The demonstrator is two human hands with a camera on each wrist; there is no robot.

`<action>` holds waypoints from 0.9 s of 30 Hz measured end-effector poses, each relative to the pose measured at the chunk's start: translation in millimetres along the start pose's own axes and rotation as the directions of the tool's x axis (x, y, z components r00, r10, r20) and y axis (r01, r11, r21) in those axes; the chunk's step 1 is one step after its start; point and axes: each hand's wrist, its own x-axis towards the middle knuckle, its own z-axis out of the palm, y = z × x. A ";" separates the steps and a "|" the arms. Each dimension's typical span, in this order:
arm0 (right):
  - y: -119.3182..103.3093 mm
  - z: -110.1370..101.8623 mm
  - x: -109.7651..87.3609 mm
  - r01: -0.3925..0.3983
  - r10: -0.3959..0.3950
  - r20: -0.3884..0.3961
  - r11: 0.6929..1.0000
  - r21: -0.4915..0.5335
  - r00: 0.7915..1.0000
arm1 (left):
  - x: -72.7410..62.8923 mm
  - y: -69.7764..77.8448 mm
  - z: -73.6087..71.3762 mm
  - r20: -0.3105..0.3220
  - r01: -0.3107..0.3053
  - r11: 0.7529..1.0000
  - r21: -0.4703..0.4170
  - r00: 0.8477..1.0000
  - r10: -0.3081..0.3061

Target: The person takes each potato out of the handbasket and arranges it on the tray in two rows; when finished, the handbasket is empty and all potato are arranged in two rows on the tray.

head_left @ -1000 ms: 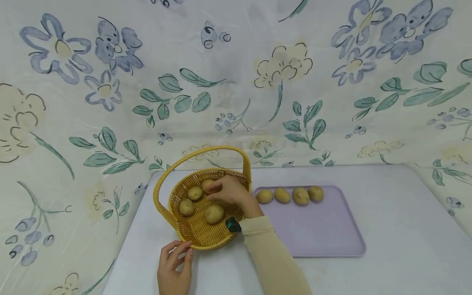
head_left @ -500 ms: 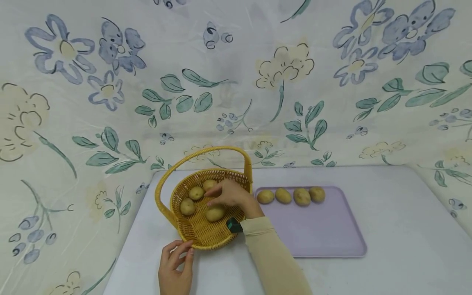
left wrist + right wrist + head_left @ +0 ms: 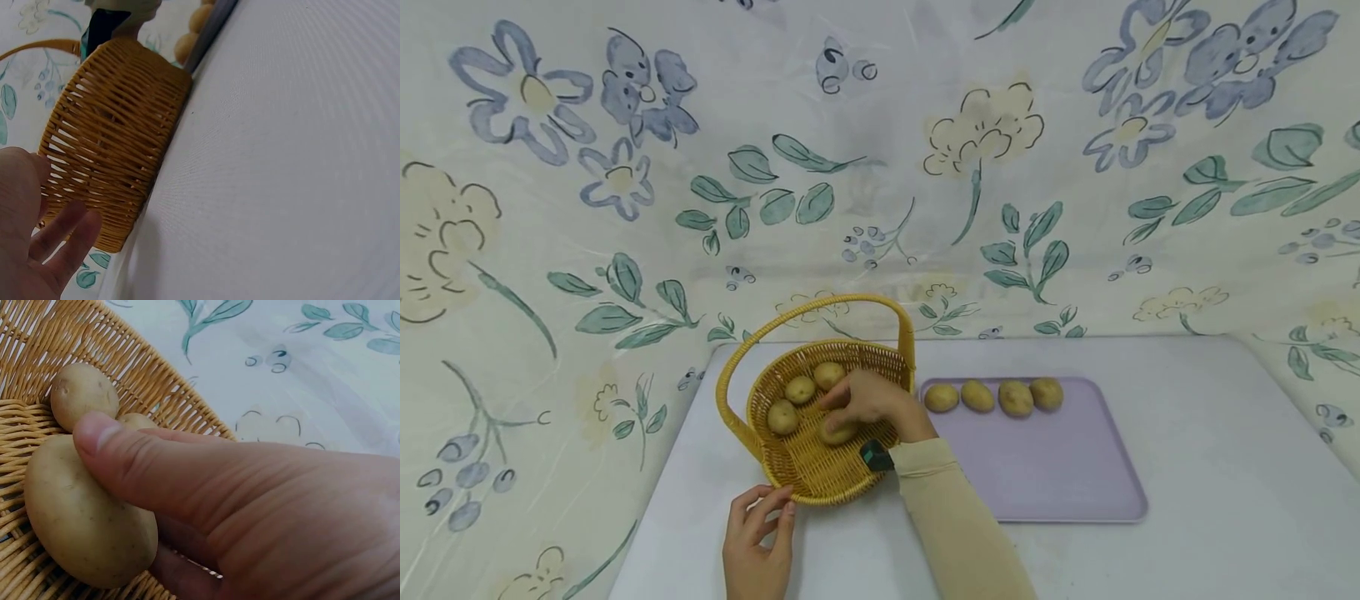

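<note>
A yellow wicker basket point(image 3: 822, 473) with a tall arched handle stands on the left part of the table. Inside it my right hand point(image 3: 868, 402) grips a potato point(image 3: 87, 512), with the thumb over its upper side and the fingers behind, partly hidden. Three other potatoes lie along the basket's far left side, among them a round one point(image 3: 782, 417), a small one point(image 3: 800, 389) and one at the back point(image 3: 829, 375). My left hand point(image 3: 758, 546) holds the near left rim lightly between fingertips and thumb; in the left wrist view its fingers point(image 3: 78, 234) lie against the woven wall.
To the right of the basket lies a lilac tray point(image 3: 1045, 475), with several potatoes in a row along its far edge, one of them at the right end point(image 3: 1047, 393). A flowered cloth point(image 3: 880, 167) hangs behind the white table point(image 3: 1210, 467).
My right hand has come down from above onto the potato in the middle of the basket, and its thumb now covers part of it. The left hand stays at the rim.
</note>
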 end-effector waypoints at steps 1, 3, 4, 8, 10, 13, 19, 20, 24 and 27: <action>0.1 -0.2 0.0 -0.005 0.005 0.004 1.000 -0.002 1.000 | 0.3 0.1 0.1 0.002 0.001 1.000 0.002 1.000 -0.001; 0.2 0.0 -0.2 -0.019 0.019 0.014 1.000 -0.013 1.000 | 0.7 0.3 0.3 0.005 0.001 1.000 0.008 1.000 -0.001; 0.4 0.2 -0.2 -0.025 0.025 0.019 1.000 -0.017 0.999 | 0.6 0.3 0.5 0.005 0.002 1.000 0.012 1.000 -0.002; 1.2 1.9 -0.1 -0.039 0.040 0.046 0.999 -0.013 0.998 | 0.2 -0.2 1.0 -0.001 0.002 1.000 0.014 1.000 -0.002; 1.4 2.5 -0.1 -0.041 0.041 0.055 0.999 -0.006 0.998 | -0.2 -0.5 1.0 -0.003 0.001 1.000 0.011 1.000 -0.001; 1.1 2.7 -0.3 -0.039 0.039 0.068 0.999 0.004 0.997 | -0.3 -0.7 0.8 -0.003 -0.001 1.000 0.002 1.000 0.001; 0.6 1.8 -0.7 -0.020 0.022 0.086 1.000 -0.014 0.996 | 0.0 -0.8 0.4 -0.002 0.000 1.000 -0.007 1.000 -0.001; 0.6 1.6 -0.5 -0.013 0.014 0.089 1.000 -0.022 0.996 | 0.0 -0.8 0.4 -0.002 0.002 1.000 -0.006 1.000 -0.002; 0.9 1.0 0.3 0.024 -0.019 0.096 0.999 -0.046 0.995 | 0.1 -0.5 0.6 -0.003 0.013 1.000 -0.008 1.000 -0.013; 1.2 0.5 0.5 0.058 -0.055 0.089 0.998 -0.035 0.995 | 0.1 -0.3 0.6 -0.001 0.019 1.000 -0.002 1.000 -0.019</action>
